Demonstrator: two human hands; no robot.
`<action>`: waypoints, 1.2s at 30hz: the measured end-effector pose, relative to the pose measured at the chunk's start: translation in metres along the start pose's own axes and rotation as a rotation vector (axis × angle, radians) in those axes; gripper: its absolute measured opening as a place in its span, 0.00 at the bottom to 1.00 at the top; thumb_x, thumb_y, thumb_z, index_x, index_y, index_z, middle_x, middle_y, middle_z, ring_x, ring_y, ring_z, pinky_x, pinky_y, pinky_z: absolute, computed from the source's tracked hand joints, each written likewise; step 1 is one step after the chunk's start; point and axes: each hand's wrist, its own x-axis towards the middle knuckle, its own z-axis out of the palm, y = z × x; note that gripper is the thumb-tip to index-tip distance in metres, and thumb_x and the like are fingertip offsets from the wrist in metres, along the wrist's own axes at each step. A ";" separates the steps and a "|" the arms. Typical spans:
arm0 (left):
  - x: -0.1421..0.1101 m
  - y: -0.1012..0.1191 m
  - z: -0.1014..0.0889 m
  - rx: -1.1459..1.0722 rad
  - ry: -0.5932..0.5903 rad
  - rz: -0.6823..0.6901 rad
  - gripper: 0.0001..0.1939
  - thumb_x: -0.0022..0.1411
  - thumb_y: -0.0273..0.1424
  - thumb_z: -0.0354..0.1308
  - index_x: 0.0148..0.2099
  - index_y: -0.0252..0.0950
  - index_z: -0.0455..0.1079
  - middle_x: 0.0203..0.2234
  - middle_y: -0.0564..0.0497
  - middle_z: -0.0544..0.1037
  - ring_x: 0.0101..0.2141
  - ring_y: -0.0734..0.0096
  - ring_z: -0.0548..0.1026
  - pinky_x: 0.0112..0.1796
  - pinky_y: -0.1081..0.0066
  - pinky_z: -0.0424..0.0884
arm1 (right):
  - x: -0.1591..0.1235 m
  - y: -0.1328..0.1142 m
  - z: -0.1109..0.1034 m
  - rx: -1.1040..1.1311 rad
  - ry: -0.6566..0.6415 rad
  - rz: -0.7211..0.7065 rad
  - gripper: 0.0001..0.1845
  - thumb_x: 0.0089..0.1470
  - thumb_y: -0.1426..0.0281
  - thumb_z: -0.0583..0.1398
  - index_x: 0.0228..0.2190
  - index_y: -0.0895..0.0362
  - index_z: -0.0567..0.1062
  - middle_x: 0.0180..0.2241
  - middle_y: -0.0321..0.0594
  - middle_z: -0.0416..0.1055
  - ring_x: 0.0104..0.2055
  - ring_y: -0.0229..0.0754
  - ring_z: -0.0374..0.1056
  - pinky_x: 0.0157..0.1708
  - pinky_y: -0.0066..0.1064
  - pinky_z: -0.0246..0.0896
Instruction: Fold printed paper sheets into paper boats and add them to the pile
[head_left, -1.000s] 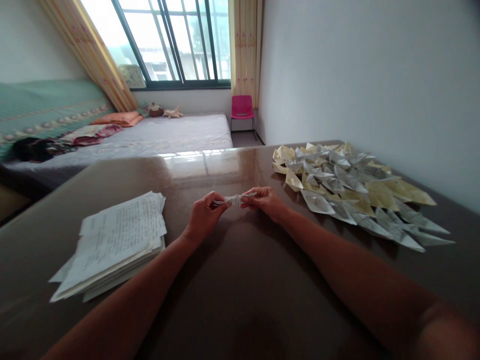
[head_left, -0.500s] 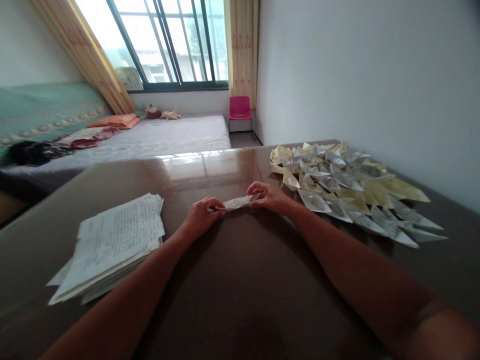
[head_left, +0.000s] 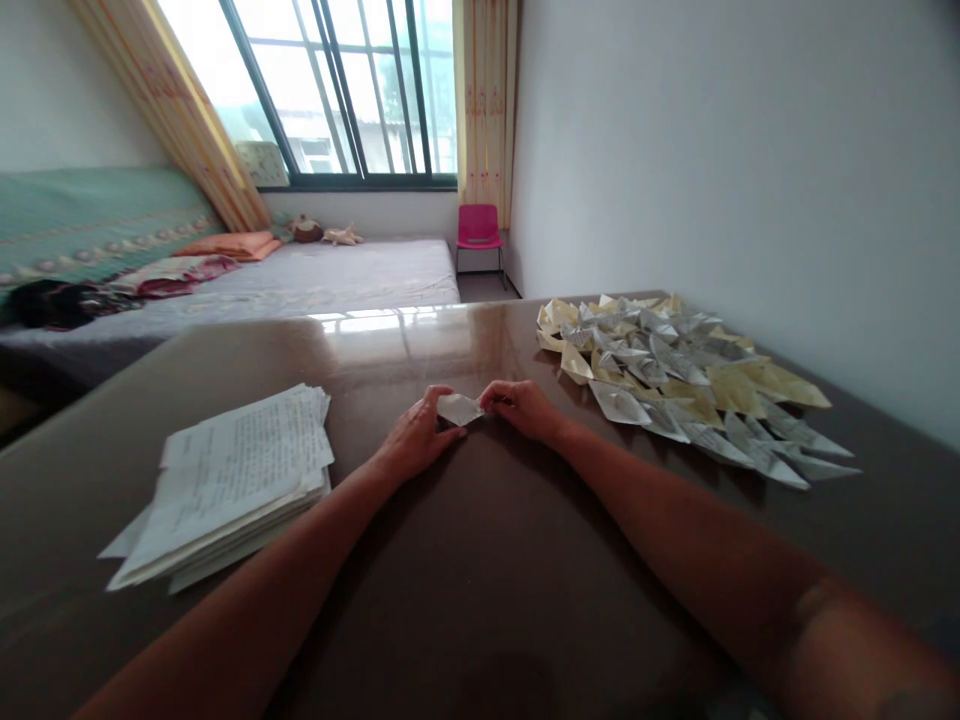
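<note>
A small folded piece of white paper (head_left: 459,409) is held between my two hands, just above the brown table. My left hand (head_left: 421,430) grips its left side, thumb below and fingers above. At its right tip, my right hand (head_left: 519,406) pinches the paper with thumb and fingertips. The paper looks pointed at the right end; its left part is partly hidden by my fingers. To the right lie many folded paper boats (head_left: 660,360), white and yellowish, in close rows. Left of my forearm rests a stack of written paper sheets (head_left: 240,470).
The glossy brown table (head_left: 465,560) spans the foreground and reflects the window at its far edge. Beyond it are a bed (head_left: 375,270) with folded bedding and a pink chair (head_left: 479,228). A white wall (head_left: 720,150) runs along the right side.
My hands have come closer together, and the paper between them now shows a shorter, wider face instead of a long narrow strip. My left hand has shifted slightly right.
</note>
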 end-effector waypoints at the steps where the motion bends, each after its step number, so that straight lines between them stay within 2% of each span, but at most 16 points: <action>1: -0.001 0.001 -0.001 0.003 -0.006 0.008 0.26 0.55 0.39 0.59 0.55 0.39 0.59 0.32 0.52 0.76 0.29 0.66 0.74 0.35 0.68 0.69 | -0.001 0.000 0.001 -0.006 0.004 -0.004 0.09 0.51 0.76 0.57 0.30 0.55 0.78 0.30 0.35 0.76 0.33 0.38 0.69 0.38 0.28 0.61; 6: -0.002 0.003 0.000 0.006 0.035 0.120 0.19 0.59 0.39 0.54 0.53 0.43 0.63 0.39 0.51 0.76 0.32 0.68 0.75 0.37 0.69 0.68 | -0.002 0.003 0.003 0.068 0.053 0.038 0.07 0.50 0.73 0.58 0.30 0.55 0.77 0.31 0.36 0.76 0.35 0.39 0.69 0.40 0.30 0.61; 8: -0.002 0.003 0.001 0.020 0.048 0.109 0.16 0.60 0.41 0.53 0.49 0.43 0.66 0.40 0.51 0.76 0.32 0.67 0.75 0.37 0.69 0.67 | -0.002 0.003 0.004 0.083 0.067 0.057 0.06 0.51 0.71 0.58 0.31 0.55 0.76 0.30 0.36 0.75 0.34 0.39 0.68 0.38 0.30 0.62; 10: -0.001 0.002 0.001 0.051 0.040 0.061 0.14 0.62 0.43 0.50 0.45 0.42 0.67 0.37 0.51 0.76 0.32 0.66 0.75 0.36 0.68 0.67 | -0.002 0.003 0.004 0.072 0.083 0.073 0.06 0.51 0.70 0.58 0.31 0.55 0.76 0.29 0.35 0.75 0.32 0.38 0.68 0.36 0.29 0.62; 13: 0.000 0.001 0.002 0.091 0.029 0.018 0.15 0.62 0.45 0.49 0.42 0.41 0.67 0.35 0.50 0.77 0.33 0.63 0.75 0.36 0.67 0.68 | -0.003 0.000 0.004 0.047 0.106 0.085 0.06 0.52 0.71 0.58 0.32 0.55 0.76 0.29 0.33 0.75 0.32 0.37 0.68 0.36 0.28 0.62; 18: 0.000 0.002 0.003 0.135 0.022 0.119 0.22 0.60 0.44 0.52 0.52 0.37 0.64 0.46 0.43 0.74 0.46 0.56 0.73 0.46 0.61 0.67 | -0.002 -0.011 0.008 -0.033 0.132 0.089 0.06 0.53 0.74 0.58 0.31 0.53 0.75 0.29 0.30 0.75 0.34 0.38 0.70 0.38 0.29 0.64; 21: -0.003 0.005 0.003 0.147 0.008 0.171 0.27 0.60 0.44 0.52 0.60 0.41 0.58 0.52 0.44 0.70 0.51 0.53 0.70 0.50 0.57 0.66 | -0.001 -0.020 0.003 -0.099 0.103 0.069 0.07 0.52 0.76 0.60 0.29 0.51 0.76 0.29 0.29 0.76 0.33 0.38 0.71 0.37 0.29 0.65; 23: -0.005 0.005 0.003 0.120 0.017 0.207 0.33 0.61 0.45 0.52 0.65 0.47 0.49 0.57 0.46 0.65 0.50 0.56 0.71 0.47 0.59 0.69 | -0.005 -0.025 -0.014 -0.166 0.097 0.054 0.07 0.50 0.76 0.62 0.29 0.51 0.77 0.29 0.29 0.76 0.33 0.38 0.72 0.37 0.28 0.65; 26: -0.006 0.001 0.004 0.041 0.077 0.225 0.38 0.61 0.45 0.51 0.68 0.50 0.39 0.61 0.45 0.57 0.41 0.65 0.75 0.38 0.66 0.73 | -0.019 -0.025 -0.068 -0.337 0.194 0.086 0.07 0.52 0.73 0.61 0.33 0.52 0.79 0.32 0.31 0.78 0.35 0.39 0.72 0.38 0.27 0.64; 29: -0.003 -0.005 0.006 0.032 0.109 0.215 0.33 0.63 0.43 0.48 0.67 0.46 0.44 0.58 0.44 0.61 0.34 0.71 0.76 0.35 0.68 0.74 | -0.043 -0.013 -0.143 -0.503 0.400 0.205 0.11 0.56 0.69 0.58 0.38 0.55 0.78 0.38 0.42 0.78 0.39 0.44 0.73 0.42 0.33 0.64; 31: -0.003 -0.004 0.007 0.096 0.101 0.219 0.26 0.64 0.41 0.47 0.64 0.45 0.54 0.56 0.45 0.65 0.35 0.70 0.76 0.38 0.66 0.74 | -0.058 -0.002 -0.186 -0.612 0.504 0.289 0.14 0.57 0.68 0.56 0.41 0.58 0.77 0.40 0.49 0.77 0.43 0.50 0.72 0.45 0.40 0.62; 32: -0.004 -0.001 0.007 0.141 0.086 0.230 0.23 0.65 0.40 0.46 0.61 0.45 0.59 0.55 0.46 0.67 0.37 0.68 0.76 0.40 0.65 0.73 | -0.064 0.002 -0.201 -0.652 0.517 0.314 0.14 0.57 0.68 0.55 0.41 0.58 0.77 0.41 0.50 0.76 0.44 0.52 0.71 0.46 0.42 0.61; 34: -0.008 0.012 0.007 0.226 0.041 0.274 0.18 0.65 0.37 0.45 0.52 0.43 0.70 0.50 0.46 0.73 0.45 0.61 0.73 0.47 0.62 0.70 | -0.069 0.006 -0.212 -0.701 0.471 0.318 0.14 0.55 0.68 0.57 0.41 0.58 0.78 0.43 0.52 0.75 0.47 0.54 0.69 0.47 0.44 0.60; 36: -0.012 0.027 0.005 0.262 -0.034 0.276 0.17 0.64 0.33 0.45 0.47 0.42 0.74 0.46 0.46 0.76 0.48 0.58 0.71 0.50 0.61 0.67 | -0.065 0.002 -0.198 -0.742 0.387 0.239 0.18 0.52 0.69 0.60 0.46 0.56 0.76 0.53 0.51 0.69 0.55 0.56 0.62 0.51 0.47 0.57</action>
